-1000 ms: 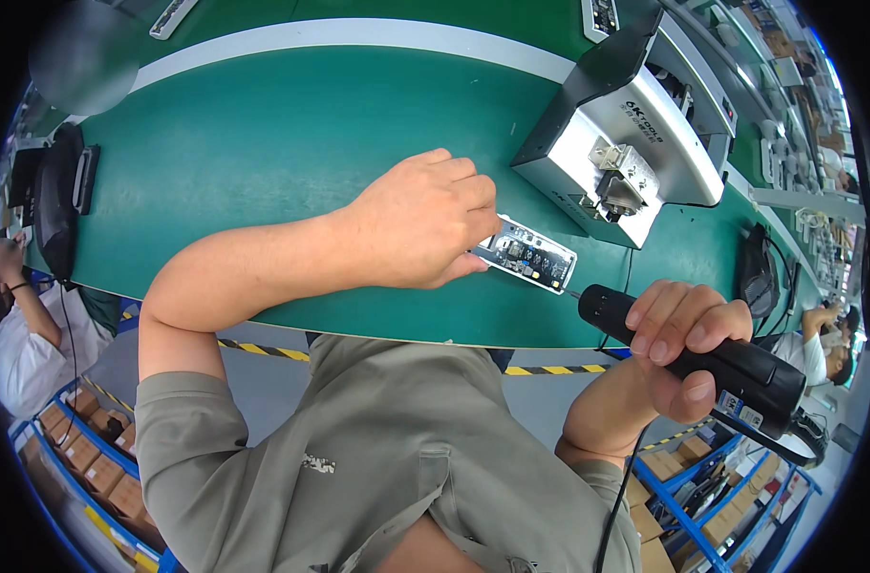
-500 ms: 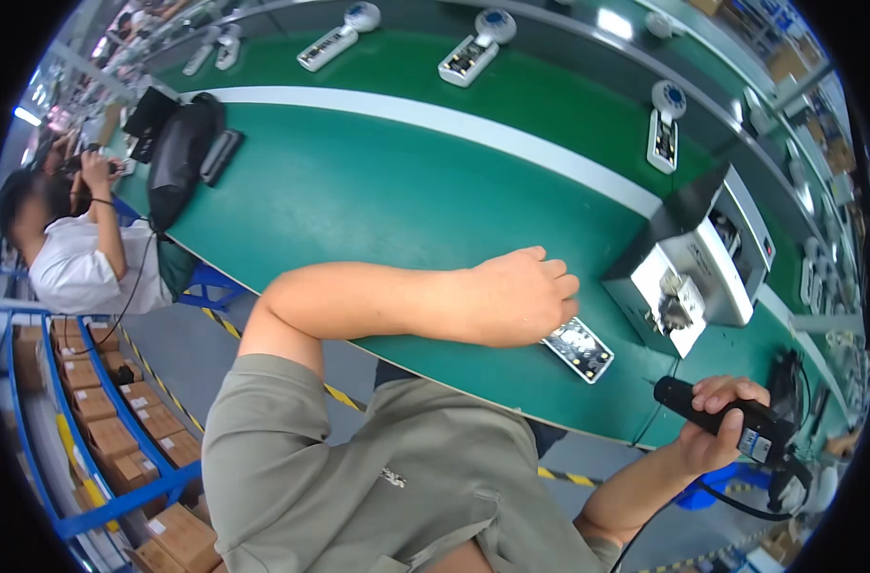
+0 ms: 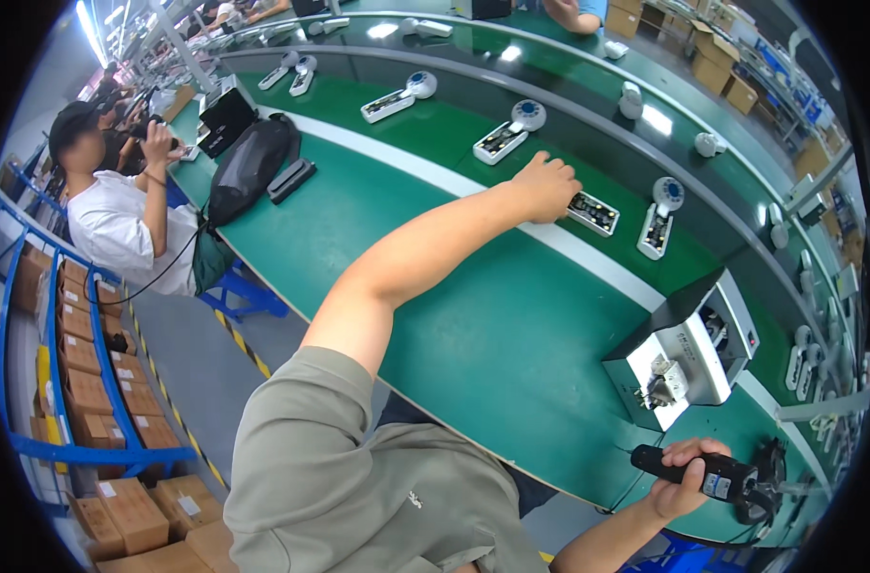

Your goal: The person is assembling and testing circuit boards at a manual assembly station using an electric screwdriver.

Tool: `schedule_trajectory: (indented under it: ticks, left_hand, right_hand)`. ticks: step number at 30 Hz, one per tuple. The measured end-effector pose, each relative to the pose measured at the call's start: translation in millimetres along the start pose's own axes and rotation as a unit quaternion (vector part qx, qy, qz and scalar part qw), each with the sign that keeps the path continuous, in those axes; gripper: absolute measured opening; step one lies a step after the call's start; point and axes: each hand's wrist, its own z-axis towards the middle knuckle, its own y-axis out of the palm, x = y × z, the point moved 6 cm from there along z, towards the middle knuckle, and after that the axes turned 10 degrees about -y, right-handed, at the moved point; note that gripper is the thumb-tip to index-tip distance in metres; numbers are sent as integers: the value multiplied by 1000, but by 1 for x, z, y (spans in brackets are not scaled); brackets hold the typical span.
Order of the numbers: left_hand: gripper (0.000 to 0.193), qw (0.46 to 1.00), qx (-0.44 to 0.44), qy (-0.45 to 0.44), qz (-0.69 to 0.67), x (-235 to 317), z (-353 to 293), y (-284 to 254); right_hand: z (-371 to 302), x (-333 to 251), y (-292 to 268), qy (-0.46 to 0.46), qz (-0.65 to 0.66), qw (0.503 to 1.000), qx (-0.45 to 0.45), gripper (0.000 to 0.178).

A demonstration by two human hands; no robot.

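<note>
My left arm reaches far across to the green conveyor strip. There my left hand [image 3: 547,188] is closed over the left end of a white handheld device [image 3: 595,214] whose casing shows a circuit board; the covered end is hidden by my fingers. At the lower right, my right hand [image 3: 688,475] grips a black electric screwdriver [image 3: 731,479] with its bit pointing left. A grey-white screw feeder [image 3: 688,358] stands just beyond that hand.
Similar devices with round heads lie along the conveyor [image 3: 358,129], one [image 3: 656,229] right of my left hand, another [image 3: 502,141] left of it. A black bag [image 3: 248,172] and dark case [image 3: 292,180] lie on the bench's left; a person [image 3: 134,220] sits beyond.
My left hand has carried the white device from the near bench, forward and over the white edge onto the conveyor. My right hand still holds the screwdriver. The view has shifted.
</note>
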Motion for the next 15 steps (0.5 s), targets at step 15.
schedule_trajectory:
  ticks: [15]
  left_hand:
    - [24,975,106,185,61,102,70,19]
  right_hand:
    - [1,5,5,-3,10,1000,11,25]
